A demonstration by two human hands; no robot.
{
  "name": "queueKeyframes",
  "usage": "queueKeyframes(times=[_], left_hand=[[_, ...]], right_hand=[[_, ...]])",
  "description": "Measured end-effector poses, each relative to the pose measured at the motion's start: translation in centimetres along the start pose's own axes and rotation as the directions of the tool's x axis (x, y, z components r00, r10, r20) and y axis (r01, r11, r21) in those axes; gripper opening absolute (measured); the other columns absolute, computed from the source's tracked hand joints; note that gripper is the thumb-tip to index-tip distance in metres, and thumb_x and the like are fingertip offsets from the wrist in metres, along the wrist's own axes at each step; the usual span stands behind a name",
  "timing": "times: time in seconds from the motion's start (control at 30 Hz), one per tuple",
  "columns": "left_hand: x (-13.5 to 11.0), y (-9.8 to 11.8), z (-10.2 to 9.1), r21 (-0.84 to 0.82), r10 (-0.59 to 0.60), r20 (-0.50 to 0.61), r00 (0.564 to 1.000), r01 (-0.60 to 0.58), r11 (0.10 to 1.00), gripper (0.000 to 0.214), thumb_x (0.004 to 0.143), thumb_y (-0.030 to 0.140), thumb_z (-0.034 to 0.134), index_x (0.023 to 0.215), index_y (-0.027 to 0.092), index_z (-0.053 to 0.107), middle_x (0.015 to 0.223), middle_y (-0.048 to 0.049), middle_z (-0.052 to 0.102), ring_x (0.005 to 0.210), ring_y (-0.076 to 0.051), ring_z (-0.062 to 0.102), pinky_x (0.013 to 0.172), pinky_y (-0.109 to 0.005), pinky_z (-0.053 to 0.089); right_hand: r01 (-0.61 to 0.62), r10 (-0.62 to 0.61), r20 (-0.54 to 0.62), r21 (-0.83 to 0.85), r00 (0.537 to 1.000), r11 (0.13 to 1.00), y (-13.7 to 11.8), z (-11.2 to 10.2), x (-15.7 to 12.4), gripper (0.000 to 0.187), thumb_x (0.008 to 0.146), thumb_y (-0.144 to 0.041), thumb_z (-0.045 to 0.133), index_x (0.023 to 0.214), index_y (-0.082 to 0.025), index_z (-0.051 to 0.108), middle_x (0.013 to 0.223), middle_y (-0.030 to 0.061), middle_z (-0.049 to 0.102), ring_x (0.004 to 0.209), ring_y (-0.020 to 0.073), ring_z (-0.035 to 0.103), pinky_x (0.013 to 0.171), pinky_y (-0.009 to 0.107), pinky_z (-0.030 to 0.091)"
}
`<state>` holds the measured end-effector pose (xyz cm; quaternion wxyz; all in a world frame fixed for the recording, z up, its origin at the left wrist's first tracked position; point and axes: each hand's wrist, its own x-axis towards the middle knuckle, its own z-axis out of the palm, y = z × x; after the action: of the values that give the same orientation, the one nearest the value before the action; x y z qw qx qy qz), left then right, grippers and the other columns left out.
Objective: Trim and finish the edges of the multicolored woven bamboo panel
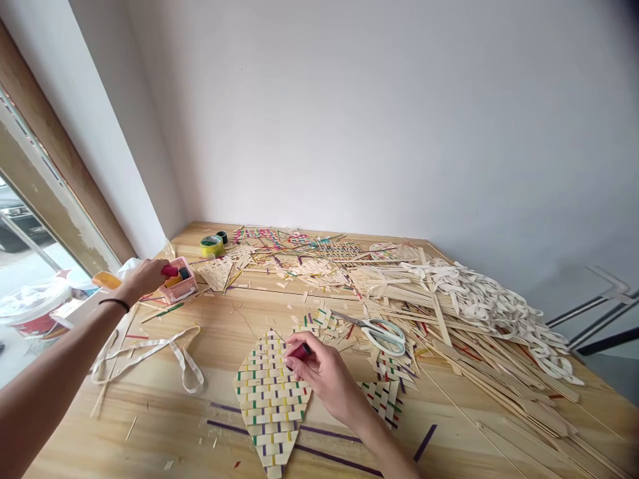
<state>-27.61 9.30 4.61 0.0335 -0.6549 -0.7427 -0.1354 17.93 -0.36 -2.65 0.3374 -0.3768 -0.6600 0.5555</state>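
1. Nearest to us, at the lower centre of the frame, a pointed woven panel point(272, 399) lies flat on the wooden table point(164, 432), its pale strips crossed with green, yellow and purple. Purple strips point(339, 460) run beside it.
2. Just right of centre, our right hand point(327, 372) is closed round a maroon spool point(301, 352), over the panel's upper right edge. We cannot tell whether the fingers touch the weave.
3. Beside our right forearm we see a smaller woven piece point(379, 399); at the lower right, flat wooden strips point(529, 409) are strewn.
4. At the left, a white strap point(164, 343) lies in loose loops. Right of centre, beyond our right hand, we find the scissors point(368, 324) among scraps.
5. Farther off, at the frame's left, our left hand point(146, 276) reaches to a pink basket point(172, 293), a dark band on its wrist. Its fingertips meet a red spool point(170, 271); we cannot tell whether they grip it. A black spool point(184, 273) is in the basket.
6. Right of centre, white cord point(474, 293) is heaped.
7. Towards the far edge, we see a yellow tape roll point(212, 247), with colourful woven pieces point(257, 236) right of it.
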Motion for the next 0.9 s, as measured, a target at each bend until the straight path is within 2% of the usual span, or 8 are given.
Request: queueKeyframes(times=[0.13,0.3,0.4,0.5,0.6,0.7,0.83,0.9], left_hand=[[0.1,-0.2,-0.6,0.02,-0.012,0.097,0.995,0.01,1.0,0.03,0.101,0.036,0.068,0.123,0.015,0.068,0.119,-0.0087,0.072,0.1,-0.024,0.072,0.087,-0.044,0.062],[-1.5,1.4,-1.8,-0.029,0.011,-0.037,0.999,-0.012,1.0,0.03,0.102,0.035,0.065,0.125,0.016,0.066,0.122,-0.0097,0.071,0.102,-0.024,0.071,0.091,-0.047,0.06],[-4.7,4.7,-1.6,-0.11,0.077,-0.122,0.99,-0.091,0.99,0.029,0.105,0.028,0.053,0.127,0.016,0.067,0.126,-0.0131,0.068,0.096,-0.024,0.07,0.094,-0.047,0.057],[-9.8,10.1,-0.1,-0.246,0.207,-0.122,0.971,-0.232,0.941,0.031,0.104,0.027,0.046,0.124,0.018,0.069,0.124,-0.0143,0.069,0.093,-0.025,0.071,0.09,-0.044,0.057],[-15.0,16.0,2.1,-0.41,0.39,-0.037,0.92,-0.37,0.834,0.032,0.1,0.032,0.062,0.131,0.027,0.066,0.118,-0.0093,0.074,0.093,-0.023,0.074,0.085,-0.037,0.061],[-18.2,20.3,3.9,-0.573,0.502,0.021,0.865,-0.4,0.715,0.041,0.092,0.025,0.075,0.131,0.029,0.064,0.116,-0.0076,0.077,0.099,-0.023,0.075,0.086,-0.034,0.062],[-19.1,22.4,5.0,-0.638,0.48,0.019,0.877,-0.359,0.682,0.035,0.09,0.012,0.074,0.121,0.028,0.068,0.1,-0.0053,0.08,0.085,-0.022,0.076,0.075,-0.031,0.062],[-18.8,22.4,5.0,-0.646,0.472,-0.003,0.882,-0.362,0.672,0.033,0.093,0.014,0.072,0.122,0.028,0.068,0.101,-0.006,0.081,0.084,-0.021,0.077,0.075,-0.03,0.061]], right_hand=[[-0.003,0.003,-0.004,-0.007,1.0,1.0,0.4,0.1,0.0,0.036,0.097,-0.054,0.068,0.112,-0.022,0.064,0.095,0.0042,0.068,0.077,0.0168,0.063,0.073,0.031,0.055],[0.036,-0.037,0.014,0.003,0.999,0.999,0.5,0.2,0.0,0.037,0.099,-0.056,0.062,0.114,-0.022,0.065,0.105,0.0076,0.072,0.096,0.0206,0.071,0.087,0.033,0.059],[0.045,-0.044,0.02,-0.014,0.999,0.999,0.4,0.2,0.0,0.039,0.101,-0.057,0.06,0.121,-0.024,0.063,0.118,0.0099,0.072,0.108,0.0226,0.072,0.097,0.037,0.058],[0.014,-0.014,0.039,0.009,0.999,1.0,0.4,0.4,-0.2,0.04,0.101,-0.06,0.059,0.117,-0.023,0.06,0.108,0.0091,0.075,0.102,0.0234,0.075,0.093,0.037,0.059],[-0.013,0.015,0.099,-0.023,0.995,1.0,0.2,0.7,-0.3,0.04,0.101,-0.062,0.058,0.106,-0.022,0.059,0.086,0.0052,0.074,0.079,0.0213,0.073,0.077,0.035,0.059],[0.017,-0.003,0.138,-0.099,0.99,0.995,-0.3,1.0,-0.5,0.037,0.1,-0.058,0.062,0.102,-0.022,0.062,0.085,0.0048,0.074,0.074,0.0201,0.069,0.072,0.033,0.056],[0.052,-0.042,0.131,-0.072,0.99,0.996,-0.9,1.3,-0.7,0.029,0.101,-0.05,0.064,0.108,-0.022,0.064,0.099,0.006,0.076,0.092,0.022,0.071,0.081,0.033,0.055],[0.045,-0.04,0.116,-0.043,0.992,0.998,-1.1,1.3,-0.8,0.03,0.1,-0.05,0.066,0.11,-0.022,0.062,0.097,0.0051,0.074,0.089,0.0209,0.07,0.078,0.032,0.055]])
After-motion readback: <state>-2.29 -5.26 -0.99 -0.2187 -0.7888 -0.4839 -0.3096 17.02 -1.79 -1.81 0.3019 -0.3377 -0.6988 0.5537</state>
